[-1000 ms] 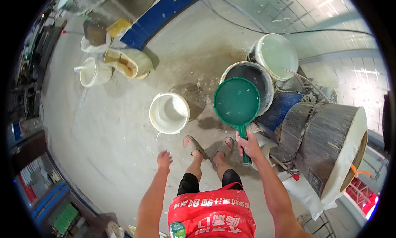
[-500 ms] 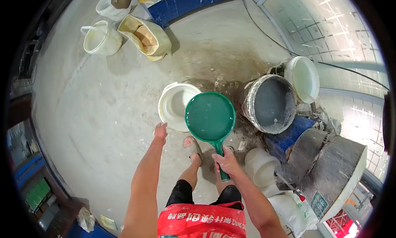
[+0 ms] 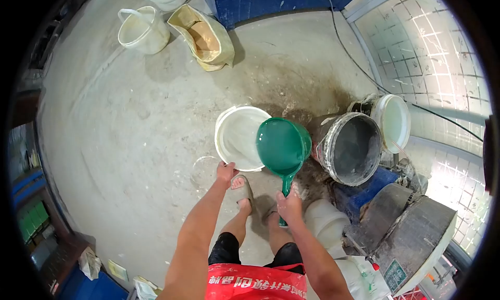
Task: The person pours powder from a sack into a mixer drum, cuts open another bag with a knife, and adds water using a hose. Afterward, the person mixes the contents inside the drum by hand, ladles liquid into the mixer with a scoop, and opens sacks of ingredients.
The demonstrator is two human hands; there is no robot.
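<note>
My right hand (image 3: 290, 203) is closed round the handle of a green water dipper (image 3: 284, 144). Liquid fills the dipper's bowl, which tilts left beside and partly over the rim of a white bucket (image 3: 223, 138). On the near rim of that bucket, my left hand (image 3: 227, 172) has its fingers closed; the fingertips are partly hidden. The bucket's pale inside shows, and whether liquid is flowing into it I cannot tell.
Right of the dipper stands a crusted bucket of grey liquid (image 3: 355, 149), with another white bucket (image 3: 396, 124) behind it. A grey drum (image 3: 416, 243) lies at the lower right. An open sack (image 3: 221, 45) and a handled bucket (image 3: 151, 34) stand at the far left.
My left hand has come from beside the white bucket onto its near rim. The dipper has gone from nearly level to tilted left. The whole view has shifted.
</note>
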